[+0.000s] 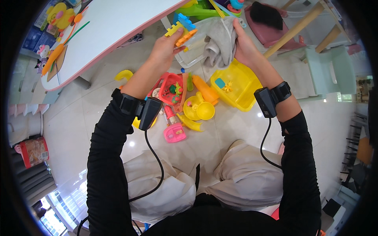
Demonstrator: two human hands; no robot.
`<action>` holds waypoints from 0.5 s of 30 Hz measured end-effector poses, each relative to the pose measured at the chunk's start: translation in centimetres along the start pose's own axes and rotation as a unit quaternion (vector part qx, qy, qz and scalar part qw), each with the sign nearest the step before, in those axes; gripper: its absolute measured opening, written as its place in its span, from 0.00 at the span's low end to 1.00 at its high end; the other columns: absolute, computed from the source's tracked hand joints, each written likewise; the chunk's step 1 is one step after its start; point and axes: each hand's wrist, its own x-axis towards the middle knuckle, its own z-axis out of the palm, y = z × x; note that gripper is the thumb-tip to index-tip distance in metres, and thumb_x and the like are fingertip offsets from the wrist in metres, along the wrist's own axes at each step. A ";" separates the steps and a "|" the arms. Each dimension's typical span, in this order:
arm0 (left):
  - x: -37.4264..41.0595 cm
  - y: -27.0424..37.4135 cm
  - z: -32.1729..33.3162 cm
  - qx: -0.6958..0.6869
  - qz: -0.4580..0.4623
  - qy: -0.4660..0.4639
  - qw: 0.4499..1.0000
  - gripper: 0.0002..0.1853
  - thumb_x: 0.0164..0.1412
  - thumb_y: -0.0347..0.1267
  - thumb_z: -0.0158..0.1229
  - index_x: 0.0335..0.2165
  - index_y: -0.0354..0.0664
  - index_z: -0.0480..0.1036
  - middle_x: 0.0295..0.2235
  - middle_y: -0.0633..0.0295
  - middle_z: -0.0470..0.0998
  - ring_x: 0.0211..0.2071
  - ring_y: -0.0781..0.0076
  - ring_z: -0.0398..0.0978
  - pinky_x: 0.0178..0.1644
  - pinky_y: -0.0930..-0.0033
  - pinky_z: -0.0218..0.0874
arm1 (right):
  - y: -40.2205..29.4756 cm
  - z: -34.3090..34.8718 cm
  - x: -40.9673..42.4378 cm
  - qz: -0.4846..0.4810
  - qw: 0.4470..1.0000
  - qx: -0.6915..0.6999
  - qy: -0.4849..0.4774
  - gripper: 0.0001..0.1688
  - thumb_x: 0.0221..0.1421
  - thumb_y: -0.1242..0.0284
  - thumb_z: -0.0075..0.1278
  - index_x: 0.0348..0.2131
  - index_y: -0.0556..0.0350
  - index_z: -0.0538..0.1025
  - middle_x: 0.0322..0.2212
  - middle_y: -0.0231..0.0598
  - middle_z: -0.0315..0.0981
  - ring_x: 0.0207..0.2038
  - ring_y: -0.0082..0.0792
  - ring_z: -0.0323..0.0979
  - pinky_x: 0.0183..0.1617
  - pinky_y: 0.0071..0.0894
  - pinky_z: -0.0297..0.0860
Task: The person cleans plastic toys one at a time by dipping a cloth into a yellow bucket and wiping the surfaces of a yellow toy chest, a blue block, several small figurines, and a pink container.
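Held up at the top centre, toothed plastic toy pieces (184, 32) in yellow, blue and orange are in the grip of my left hand (165, 44). My right hand (245, 44) clutches a crumpled grey cloth (220, 44), which hangs down from the fingers. Behind and below the cloth is a clear plastic bin (189, 59), partly hidden by it. Under my right forearm stands a yellow plastic tub (242, 94) with a teal piece (220, 83) and a small yellow figure (228, 86) in it.
On the tiled floor lie a red toy basket (162, 88), an orange plastic piece (205, 90), a yellow toy pan (205, 110) and a pink toy (174, 132). A white table with a pink edge (124, 38) spans the upper left. A pale green chair (330, 70) stands right.
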 end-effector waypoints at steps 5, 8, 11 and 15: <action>-2.7 1.0 3.0 -0.060 -0.100 -0.178 0.977 0.20 0.58 0.38 0.44 0.47 0.41 0.59 0.47 0.60 0.64 0.49 0.69 0.61 0.53 0.58 0.52 | 0.1 0.2 -0.4 -0.011 0.999 -0.002 -0.037 0.27 0.55 0.55 0.37 0.48 0.52 0.59 0.44 0.34 0.63 0.45 0.30 0.63 0.49 0.31 0.60; -2.0 0.3 2.6 -0.084 -0.103 -0.150 0.980 0.21 0.56 0.41 0.47 0.46 0.44 0.60 0.45 0.64 0.65 0.46 0.72 0.62 0.50 0.63 0.53 | 0.3 2.4 -1.3 -0.041 0.986 -0.161 -0.016 0.27 0.54 0.56 0.40 0.49 0.49 0.59 0.45 0.31 0.60 0.45 0.27 0.62 0.47 0.29 0.60; -1.7 0.3 1.5 -0.202 -0.079 -0.166 0.962 0.23 0.56 0.42 0.47 0.47 0.42 0.59 0.46 0.63 0.64 0.47 0.70 0.63 0.51 0.65 0.53 | -0.9 0.6 -0.8 0.005 0.993 -0.096 -0.070 0.28 0.53 0.56 0.42 0.49 0.47 0.59 0.44 0.32 0.58 0.45 0.25 0.59 0.46 0.30 0.59; -2.1 1.1 1.8 -0.256 -0.072 -0.209 0.941 0.23 0.57 0.40 0.45 0.48 0.41 0.58 0.48 0.60 0.63 0.49 0.69 0.61 0.53 0.66 0.52 | 0.7 -0.6 -0.1 0.116 0.972 -0.141 0.148 0.33 0.52 0.49 0.36 0.50 0.49 0.57 0.40 0.36 0.58 0.42 0.32 0.60 0.45 0.42 0.58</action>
